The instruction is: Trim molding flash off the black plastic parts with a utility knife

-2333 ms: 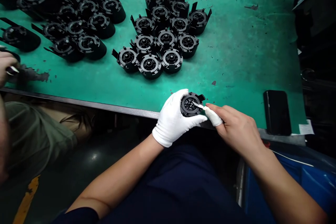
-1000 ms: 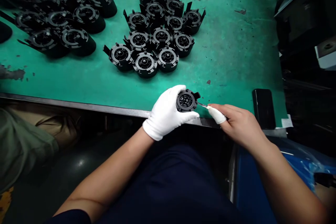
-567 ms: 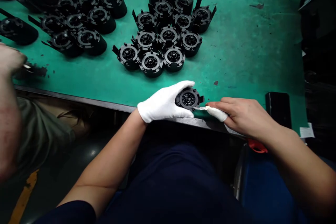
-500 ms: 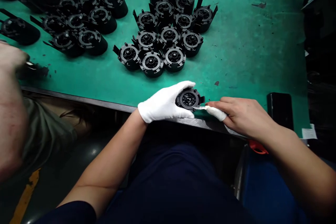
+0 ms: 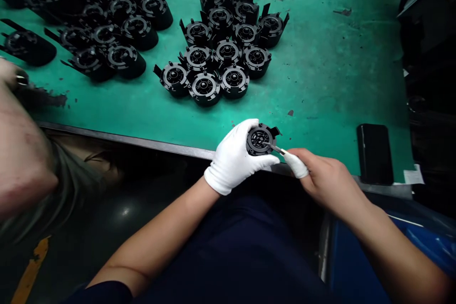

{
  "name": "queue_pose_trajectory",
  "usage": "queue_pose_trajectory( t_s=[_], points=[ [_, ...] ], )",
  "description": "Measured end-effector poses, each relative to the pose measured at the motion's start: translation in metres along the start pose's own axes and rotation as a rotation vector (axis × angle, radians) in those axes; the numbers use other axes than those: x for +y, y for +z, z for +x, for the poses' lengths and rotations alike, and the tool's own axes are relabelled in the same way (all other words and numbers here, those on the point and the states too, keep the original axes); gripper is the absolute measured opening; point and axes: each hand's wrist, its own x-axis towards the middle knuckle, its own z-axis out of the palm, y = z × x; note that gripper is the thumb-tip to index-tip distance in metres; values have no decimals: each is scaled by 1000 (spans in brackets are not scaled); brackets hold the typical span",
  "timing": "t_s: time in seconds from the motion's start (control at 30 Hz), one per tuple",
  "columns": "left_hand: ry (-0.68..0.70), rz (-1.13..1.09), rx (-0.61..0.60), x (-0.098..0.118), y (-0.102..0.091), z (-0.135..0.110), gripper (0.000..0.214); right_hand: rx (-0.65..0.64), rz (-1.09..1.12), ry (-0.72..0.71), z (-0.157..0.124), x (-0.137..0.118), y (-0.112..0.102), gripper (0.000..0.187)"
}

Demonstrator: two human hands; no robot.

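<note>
White-gloved, my left hand (image 5: 237,156) wraps round a round black plastic housing (image 5: 260,139) at the table's front edge. The housing's ringed face is turned up toward me, and a tab sticks out at its upper right. My right hand (image 5: 320,171), with a white cover on the thumb, grips a small knife (image 5: 275,147) with a thin metal blade. The blade's tip lies over the middle of the housing's face; whether it touches cannot be made out. Most of the knife's handle is hidden in the fingers.
Several like black housings (image 5: 204,88) stand grouped on the green table (image 5: 320,76). Another dense group (image 5: 126,61) stands at the left. A black phone (image 5: 375,154) lies at the right front corner. A co-worker's arm (image 5: 21,152) reaches in from the left.
The knife tip has gone from the housing's lower right rim to the middle of its face. My left hand has turned and tilted the housing slightly, moving a little right in view.
</note>
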Motion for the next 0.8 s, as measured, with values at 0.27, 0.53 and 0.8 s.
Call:
queue_pose_trajectory(
  t_s=[0.27, 0.53, 0.8],
  points=[
    [-13, -6, 43, 3, 7, -6, 87, -141, 112, -10, 0, -13, 2, 30],
    [1, -7, 34, 0, 8, -5, 90, -117, 106, -18, 0, -11, 2, 32],
    [-11, -10, 18, -1, 7, -4, 89, -39, 67, -10, 6, -10, 5, 36]
  ],
)
